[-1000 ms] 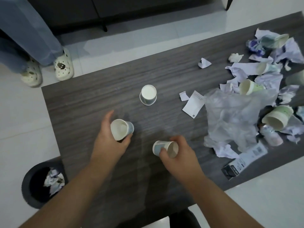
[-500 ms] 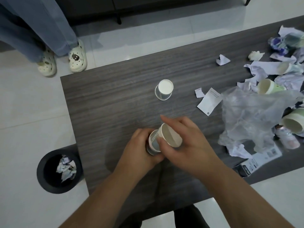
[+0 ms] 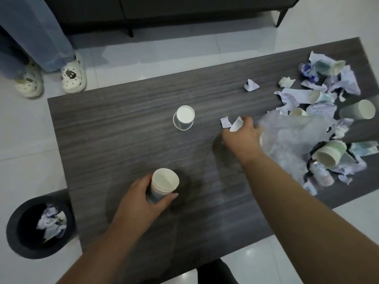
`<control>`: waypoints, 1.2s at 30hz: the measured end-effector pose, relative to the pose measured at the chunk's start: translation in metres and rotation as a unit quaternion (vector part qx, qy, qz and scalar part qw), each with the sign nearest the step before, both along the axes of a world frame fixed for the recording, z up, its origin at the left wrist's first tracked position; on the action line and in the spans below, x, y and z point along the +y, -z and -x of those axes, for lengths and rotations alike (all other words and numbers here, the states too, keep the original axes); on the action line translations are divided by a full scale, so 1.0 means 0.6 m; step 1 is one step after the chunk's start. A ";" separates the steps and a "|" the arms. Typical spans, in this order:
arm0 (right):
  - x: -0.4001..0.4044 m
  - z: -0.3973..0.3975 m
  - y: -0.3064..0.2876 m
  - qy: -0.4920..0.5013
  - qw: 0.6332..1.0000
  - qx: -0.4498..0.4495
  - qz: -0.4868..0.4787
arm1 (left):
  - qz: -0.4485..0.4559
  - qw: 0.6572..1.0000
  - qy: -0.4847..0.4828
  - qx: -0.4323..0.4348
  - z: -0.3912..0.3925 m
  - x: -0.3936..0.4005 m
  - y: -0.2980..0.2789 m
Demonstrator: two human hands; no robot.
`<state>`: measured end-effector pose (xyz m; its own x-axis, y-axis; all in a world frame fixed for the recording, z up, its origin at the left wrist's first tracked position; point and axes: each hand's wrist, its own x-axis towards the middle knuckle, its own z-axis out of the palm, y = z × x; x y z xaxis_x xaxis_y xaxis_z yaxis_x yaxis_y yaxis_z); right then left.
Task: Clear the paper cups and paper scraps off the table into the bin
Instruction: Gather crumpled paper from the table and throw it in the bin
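On the counter (image 3: 123,124), left hand (image 3: 143,199) grips stacked paper cups (image 3: 163,184); right hand (image 3: 242,136) closes its grip on a paper scrap (image 3: 235,125).

Head view looks steeply down onto the table (image 3: 123,124).

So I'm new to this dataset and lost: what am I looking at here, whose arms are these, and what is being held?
No machine here: a person wears a camera on the head, so the one view looks down over their own two bare arms. The left hand holds nested paper cups above a dark wooden table. The right hand reaches out and pinches white paper scraps. One more cup stands upside down mid-table. At the table's right end lies a heap of crumpled paper, cups and a clear plastic bag. A black bin with paper in it stands on the floor at the left. Another person's feet show beyond the table.
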<state>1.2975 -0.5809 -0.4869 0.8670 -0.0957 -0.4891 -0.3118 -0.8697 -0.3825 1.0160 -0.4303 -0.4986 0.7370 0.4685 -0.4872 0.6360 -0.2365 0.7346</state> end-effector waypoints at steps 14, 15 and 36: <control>-0.058 -0.023 0.053 -0.134 0.986 -0.055 0.077 | 0.016 1.000 -0.019 0.018 0.057 -0.028 -0.002; -0.059 -0.027 0.052 -0.122 0.988 -0.060 0.069 | 0.015 0.999 -0.024 0.019 0.058 -0.029 -0.003; 0.001 -0.038 0.076 -0.111 0.994 0.014 -0.008 | 0.044 0.996 -0.073 0.026 0.084 -0.051 -0.007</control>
<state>1.3200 -0.5803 -0.5323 0.8518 0.1046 -0.5133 -0.1232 -0.9124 -0.3904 0.9655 -0.4609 -0.4947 0.6373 0.5222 -0.5668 0.6965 -0.0755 0.7136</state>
